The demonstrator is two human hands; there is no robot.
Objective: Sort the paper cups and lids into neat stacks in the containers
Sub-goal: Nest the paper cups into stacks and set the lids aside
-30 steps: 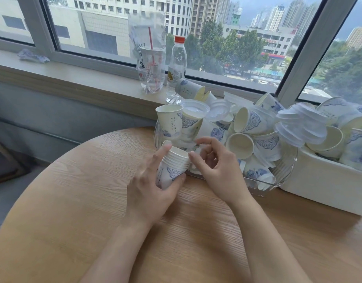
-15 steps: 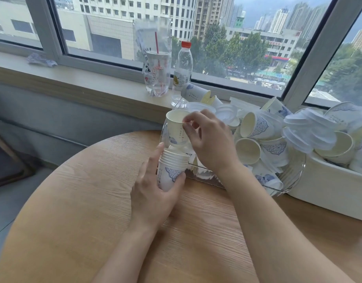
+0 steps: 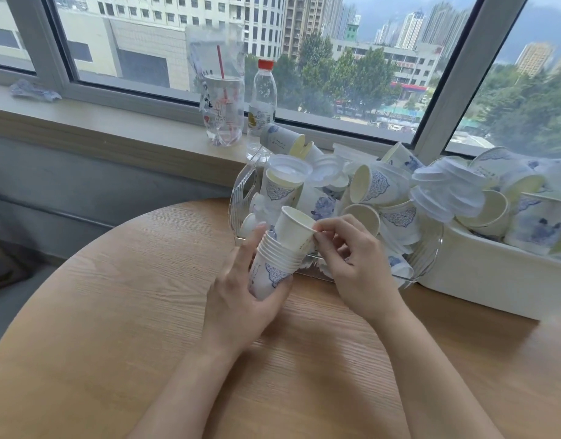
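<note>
cups (image 3: 380, 188) and lids (image 3: 447, 188) crowd clear basket (image 3: 241, 191) behind hands.

You are working in soft, bright daylight that comes through the window (image 3: 336, 68) ahead, so your forearms throw only faint shadows toward you on the wooden table (image 3: 114, 312). The wide lens bends the window frame at the edges. The heap of cups (image 3: 383, 191) looks slightly smeared, perhaps from head motion

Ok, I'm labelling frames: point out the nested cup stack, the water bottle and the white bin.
nested cup stack (image 3: 272, 264), head view, patterned side
water bottle (image 3: 264, 93), head view, clear body
white bin (image 3: 481, 280), head view, front wall
</note>
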